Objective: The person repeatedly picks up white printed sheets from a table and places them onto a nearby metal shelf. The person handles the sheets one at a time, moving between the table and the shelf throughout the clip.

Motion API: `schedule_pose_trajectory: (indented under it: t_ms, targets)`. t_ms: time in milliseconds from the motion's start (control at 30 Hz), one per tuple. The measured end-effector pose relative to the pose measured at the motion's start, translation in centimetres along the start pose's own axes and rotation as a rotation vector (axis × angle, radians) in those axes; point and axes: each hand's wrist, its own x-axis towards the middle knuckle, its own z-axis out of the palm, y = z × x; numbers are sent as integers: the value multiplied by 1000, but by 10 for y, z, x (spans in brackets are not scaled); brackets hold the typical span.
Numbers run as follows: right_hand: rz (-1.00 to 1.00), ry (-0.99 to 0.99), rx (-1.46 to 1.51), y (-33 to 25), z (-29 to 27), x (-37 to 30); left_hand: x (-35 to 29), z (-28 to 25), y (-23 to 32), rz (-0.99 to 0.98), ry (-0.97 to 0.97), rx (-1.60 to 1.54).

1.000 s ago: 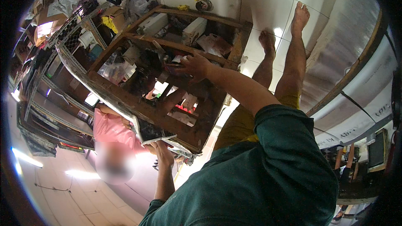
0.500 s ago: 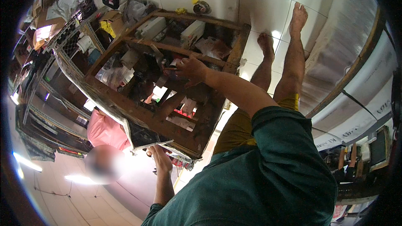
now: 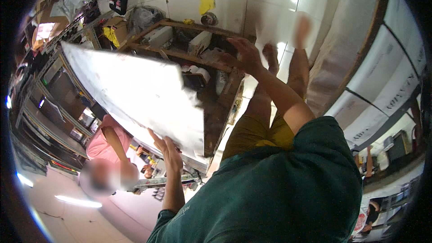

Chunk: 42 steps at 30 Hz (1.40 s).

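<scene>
A white panel (image 3: 139, 90) lies tilted over the left part of a worn wooden frame (image 3: 222, 108). My left hand (image 3: 168, 155) is at the panel's near edge, fingers stretched out against it. Over the frame's right side is my right hand (image 3: 246, 56), its fingers apart and slightly blurred, holding nothing. Inside the uncovered part of the frame are white blocks (image 3: 199, 43) and a clear plastic bag, partly in shadow. What lies beneath the panel is hidden.
Beyond the panel, a person in a pink shirt (image 3: 105, 139) stands close to it. Metal shelving (image 3: 49, 94) lines the left side. On the tiled floor are a yellow cloth (image 3: 207, 3) and a round tin (image 3: 209, 19). Large wrapped white packages (image 3: 378, 94) stand at the right.
The white panel now covers much of the frame, where its inside was exposed before. My right hand has come out from inside the frame, moving right and farther away. My left hand's fingers have straightened.
</scene>
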Motion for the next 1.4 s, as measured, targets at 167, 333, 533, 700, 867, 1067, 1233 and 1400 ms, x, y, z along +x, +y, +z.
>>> schedule_pose_trajectory:
  t_ms: [167, 333, 533, 700, 867, 1067, 1233, 1400]
  targets:
    - [297, -27, 30, -12, -95, -35, -4, -18, 8, -53, -67, -154]
    - [603, -537, -455, -10, -159, -66, -13, -13, -25, 167, 207, -176]
    - [482, -596, -561, -39, -251, -69, -38, -3, -73, -357, 145, -1780]
    - [432, -515, -594, -38, -320, -4, -61, -3, -105, -319, 433, -2351]
    - [460, -480, -579, -121, -365, 67, -75, -1, -127, -65, 721, -2852]
    - [132, -485, -603, -119, -370, 124, -34, 12, -152, -92, 874, -2884]
    - [102, -511, -585, -171, -355, 105, -17, -39, -84, -410, 1067, -1330]
    - [75, -530, -673, -173, -352, 71, 30, -83, -14, 89, 955, -602]
